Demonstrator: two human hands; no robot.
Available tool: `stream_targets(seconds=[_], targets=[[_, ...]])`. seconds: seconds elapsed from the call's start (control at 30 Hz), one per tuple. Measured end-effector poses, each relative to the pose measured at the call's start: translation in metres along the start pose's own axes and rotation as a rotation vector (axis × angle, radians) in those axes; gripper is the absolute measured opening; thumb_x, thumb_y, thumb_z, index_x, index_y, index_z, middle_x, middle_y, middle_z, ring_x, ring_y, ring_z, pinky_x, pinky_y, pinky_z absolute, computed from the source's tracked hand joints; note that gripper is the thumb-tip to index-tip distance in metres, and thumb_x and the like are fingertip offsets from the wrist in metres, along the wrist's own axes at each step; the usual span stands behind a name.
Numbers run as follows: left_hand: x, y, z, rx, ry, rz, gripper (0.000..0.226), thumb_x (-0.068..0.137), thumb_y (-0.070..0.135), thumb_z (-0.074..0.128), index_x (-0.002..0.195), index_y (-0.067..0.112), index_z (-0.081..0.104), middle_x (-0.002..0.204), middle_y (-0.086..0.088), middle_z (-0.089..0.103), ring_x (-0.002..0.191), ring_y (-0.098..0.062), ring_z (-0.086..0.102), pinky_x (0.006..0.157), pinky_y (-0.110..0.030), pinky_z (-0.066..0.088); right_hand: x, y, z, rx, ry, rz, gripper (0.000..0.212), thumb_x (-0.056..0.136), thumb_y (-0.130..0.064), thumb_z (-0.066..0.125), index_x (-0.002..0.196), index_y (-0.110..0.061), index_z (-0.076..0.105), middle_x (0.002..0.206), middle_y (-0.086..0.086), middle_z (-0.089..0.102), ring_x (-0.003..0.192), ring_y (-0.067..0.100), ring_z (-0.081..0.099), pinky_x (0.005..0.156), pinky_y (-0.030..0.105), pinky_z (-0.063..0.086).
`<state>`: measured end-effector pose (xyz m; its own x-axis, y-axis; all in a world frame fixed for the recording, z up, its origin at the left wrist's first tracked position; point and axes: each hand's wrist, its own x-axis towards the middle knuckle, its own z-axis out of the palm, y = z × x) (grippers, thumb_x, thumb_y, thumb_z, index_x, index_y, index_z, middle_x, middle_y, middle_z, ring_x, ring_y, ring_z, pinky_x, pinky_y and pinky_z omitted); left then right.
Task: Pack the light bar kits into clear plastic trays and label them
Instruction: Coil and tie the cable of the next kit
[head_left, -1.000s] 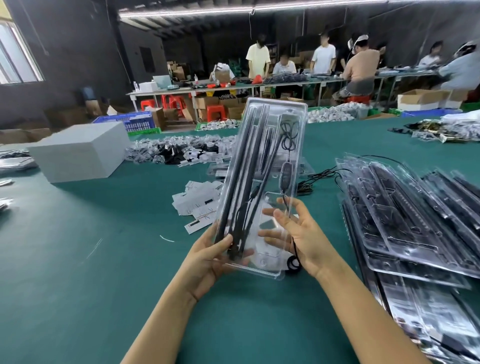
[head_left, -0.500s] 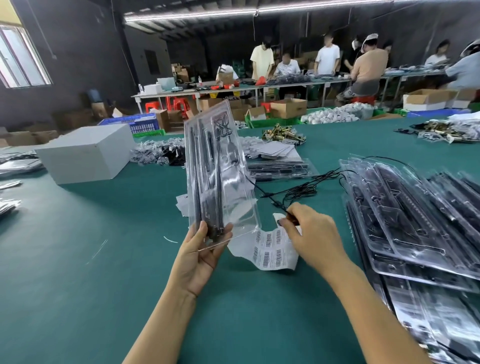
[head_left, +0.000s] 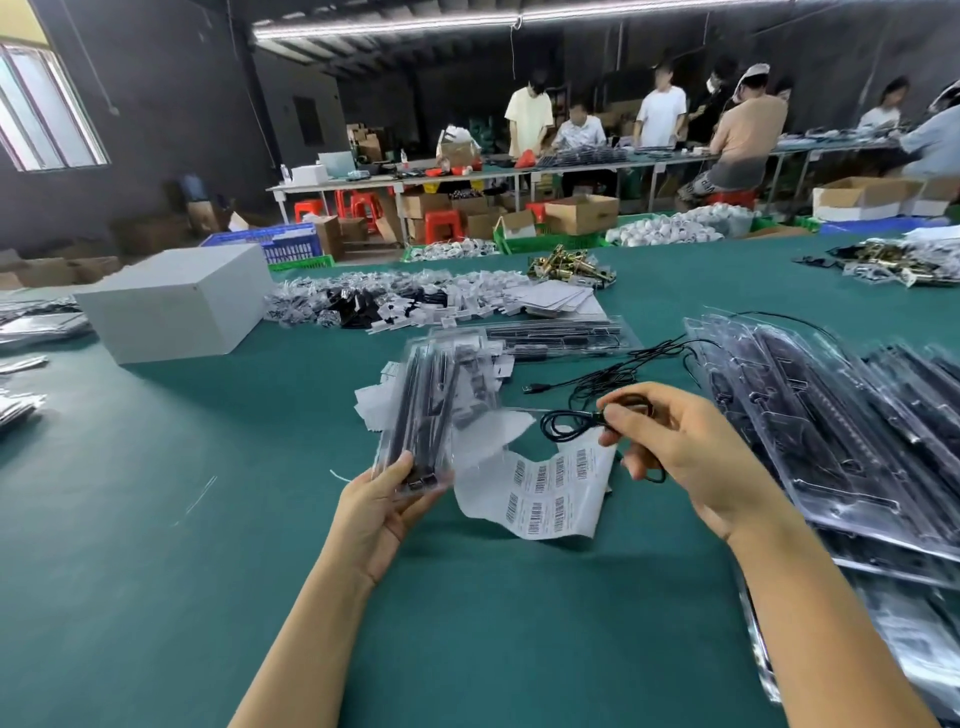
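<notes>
hands (head_left: 384, 499) – 2 | barcode sheet (head_left: 545, 493) – 1 | white box (head_left: 176, 301) – 1

I see a big dark room with black walls (head_left: 156, 130). A window (head_left: 47, 109) glows far off to the left. A long light strip (head_left: 467, 23) shines up high. Far ahead stand a long table (head_left: 467, 179), red stools (head_left: 358, 202) and brown boxes (head_left: 582, 213).

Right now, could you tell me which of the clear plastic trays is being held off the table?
The narrow tray gripped at its near end by the left hand; the tray behind it and the stack at right lie on the table.
</notes>
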<state>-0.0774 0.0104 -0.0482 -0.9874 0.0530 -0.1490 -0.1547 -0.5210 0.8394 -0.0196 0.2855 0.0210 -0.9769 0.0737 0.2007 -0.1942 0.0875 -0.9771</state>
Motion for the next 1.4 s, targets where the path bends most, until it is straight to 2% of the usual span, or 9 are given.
stream_targets(seconds=[0.17,0.27,0.37,0.47,0.57,0.83,1.0,1.27,1.4], targets=[[0.0,-0.001,0.0,0.259,0.031,0.006,0.017,0.091,0.013,0.062,0.105,0.002,0.061,0.091,-0.015,0.073,0.073,-0.031,0.072,0.057,-0.028,0.057,0.004,0.008,0.013,0.281,0.069,0.013,0.016,0.095,-0.012,0.054,0.108,-0.01,0.063,0.098,0.01,0.073,0.046,0.013,0.046,0.054,0.024,0.048],[-0.001,-0.011,0.002,0.837,0.259,0.121,0.041,0.086,0.032,0.069,0.121,0.017,0.052,0.092,-0.006,0.069,0.074,-0.025,0.069,0.064,-0.03,0.052,0.005,0.014,0.022,0.25,0.12,-0.011,0.014,0.097,-0.011,0.052,0.107,-0.013,0.062,0.098,0.006,0.073,0.041,0.013,0.042,0.048,0.025,0.045],[-0.007,-0.023,0.007,1.388,0.399,0.441,0.063,0.085,0.035,0.068,0.14,0.019,0.042,0.13,-0.013,0.048,0.114,-0.033,0.049,0.096,-0.04,0.038,0.003,0.023,0.038,-0.016,0.107,-0.078,0.014,0.096,-0.013,0.054,0.101,-0.021,0.064,0.095,-0.001,0.072,0.043,0.008,0.045,0.045,0.022,0.043],[-0.015,-0.025,0.017,1.482,0.176,0.922,0.068,0.082,0.031,0.066,0.144,0.025,0.04,0.147,-0.01,0.038,0.136,-0.035,0.032,0.11,-0.049,0.024,0.0,0.033,0.054,-0.387,0.026,-0.224,0.013,0.095,-0.019,0.056,0.105,-0.022,0.064,0.093,-0.012,0.069,0.072,0.001,0.058,0.062,0.017,0.048],[-0.024,-0.027,0.029,1.535,-0.129,1.115,0.071,0.08,0.034,0.057,0.146,0.03,0.031,0.151,0.005,0.035,0.142,-0.025,0.024,0.114,-0.049,0.015,-0.004,0.041,0.068,-0.579,-0.093,-0.279,0.017,0.097,-0.021,0.053,0.111,-0.019,0.061,0.098,-0.008,0.069,0.088,0.01,0.062,0.077,0.026,0.049],[-0.02,-0.027,0.03,1.614,-0.147,1.091,0.036,0.082,0.02,0.067,0.114,0.013,0.051,0.076,0.002,0.065,0.071,-0.022,0.064,0.09,-0.048,0.047,-0.006,0.047,0.075,-0.494,-0.193,-0.189,0.037,0.088,-0.04,0.064,0.117,-0.024,0.049,0.095,-0.011,0.06,0.062,-0.007,0.051,0.062,0.01,0.041],[-0.014,-0.019,0.022,1.413,0.025,0.832,0.024,0.095,0.019,0.058,0.115,0.006,0.057,0.08,-0.004,0.067,0.079,-0.032,0.057,0.086,-0.036,0.038,0.002,0.038,0.042,-0.771,-0.103,-0.238,0.02,0.087,-0.041,0.064,0.085,-0.023,0.071,0.061,-0.006,0.06,0.056,0.01,0.049,0.061,0.032,0.045],[-0.013,-0.023,0.021,1.193,0.012,0.663,0.024,0.098,0.025,0.052,0.119,0.016,0.045,0.088,0.0,0.067,0.082,-0.023,0.053,0.064,-0.026,0.032,0.004,0.031,0.036,-0.438,-0.105,-0.02,0.02,0.099,-0.022,0.05,0.081,-0.018,0.056,0.06,-0.005,0.049,0.046,0.007,0.042,0.049,0.024,0.04],[-0.016,-0.025,0.023,1.251,-0.035,0.712,0.041,0.097,0.021,0.054,0.138,0.016,0.047,0.108,-0.004,0.066,0.097,-0.027,0.057,0.081,-0.028,0.041,0.004,0.03,0.041,-0.353,-0.102,0.016,0.019,0.1,-0.021,0.046,0.088,-0.022,0.061,0.06,-0.016,0.054,0.052,0.002,0.04,0.05,0.014,0.034]])
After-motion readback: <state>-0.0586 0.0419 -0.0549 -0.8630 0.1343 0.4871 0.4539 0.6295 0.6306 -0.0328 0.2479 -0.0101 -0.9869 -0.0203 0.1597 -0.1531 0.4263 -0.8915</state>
